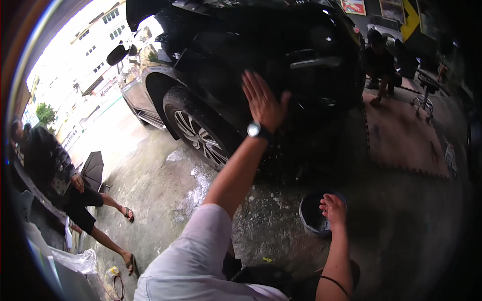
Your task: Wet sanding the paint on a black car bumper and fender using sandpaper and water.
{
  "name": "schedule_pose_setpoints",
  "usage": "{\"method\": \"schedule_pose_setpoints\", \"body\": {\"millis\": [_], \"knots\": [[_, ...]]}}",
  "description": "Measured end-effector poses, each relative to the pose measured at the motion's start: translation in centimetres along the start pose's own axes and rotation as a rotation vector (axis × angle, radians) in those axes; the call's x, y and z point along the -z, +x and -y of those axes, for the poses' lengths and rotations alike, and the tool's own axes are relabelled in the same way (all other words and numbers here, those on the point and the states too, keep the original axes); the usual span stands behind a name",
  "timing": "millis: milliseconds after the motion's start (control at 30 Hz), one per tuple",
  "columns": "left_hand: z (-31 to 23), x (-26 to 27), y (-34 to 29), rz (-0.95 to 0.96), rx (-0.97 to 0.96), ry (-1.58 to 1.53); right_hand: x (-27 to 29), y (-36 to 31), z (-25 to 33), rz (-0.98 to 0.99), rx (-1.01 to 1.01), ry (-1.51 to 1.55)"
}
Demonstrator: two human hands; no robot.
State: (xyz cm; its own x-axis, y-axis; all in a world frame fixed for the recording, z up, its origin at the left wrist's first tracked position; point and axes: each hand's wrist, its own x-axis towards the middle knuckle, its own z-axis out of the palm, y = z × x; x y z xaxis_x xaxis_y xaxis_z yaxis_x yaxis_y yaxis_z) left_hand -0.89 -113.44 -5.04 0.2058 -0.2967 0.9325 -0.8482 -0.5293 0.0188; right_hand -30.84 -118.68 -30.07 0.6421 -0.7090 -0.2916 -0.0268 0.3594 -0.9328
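My left hand, with a watch on its wrist, is stretched out flat against or just in front of the dark front end of a car. Its fingers are straight, the thumb stands apart, and I see nothing in it. Whether the palm touches the surface I cannot make out. Over the rim of a dark round bucket hangs my right hand, its fingers loosely bent with gaps between them and no held thing visible. The bucket stands on the wet floor before the car; its contents are too dark to tell.
The car's front wheel is left of my left arm. Suds and water wet the concrete floor. At left sits a person near a black umbrella. Far right, another person crouches by a mat and wheeled stool.
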Motion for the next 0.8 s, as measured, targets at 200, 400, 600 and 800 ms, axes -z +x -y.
{"method": "schedule_pose_setpoints", "body": {"millis": [200,400,600,800], "knots": [[0.0,0.1,3.6,-0.103,0.018,0.009,0.4,-1.0,0.8,0.019,0.09,-0.049],[-2.2,-1.6,-6.3,0.169,0.011,-0.01,1.9,0.0,-0.8,-0.05,0.029,-0.054],[1.9,0.9,7.0,-0.171,0.015,0.058,0.6,-0.9,-0.4,-0.014,0.07,-0.061],[0.1,-0.8,3.9,-0.146,0.073,0.014,3.6,0.3,-2.1,-0.025,0.077,-0.047]]}}
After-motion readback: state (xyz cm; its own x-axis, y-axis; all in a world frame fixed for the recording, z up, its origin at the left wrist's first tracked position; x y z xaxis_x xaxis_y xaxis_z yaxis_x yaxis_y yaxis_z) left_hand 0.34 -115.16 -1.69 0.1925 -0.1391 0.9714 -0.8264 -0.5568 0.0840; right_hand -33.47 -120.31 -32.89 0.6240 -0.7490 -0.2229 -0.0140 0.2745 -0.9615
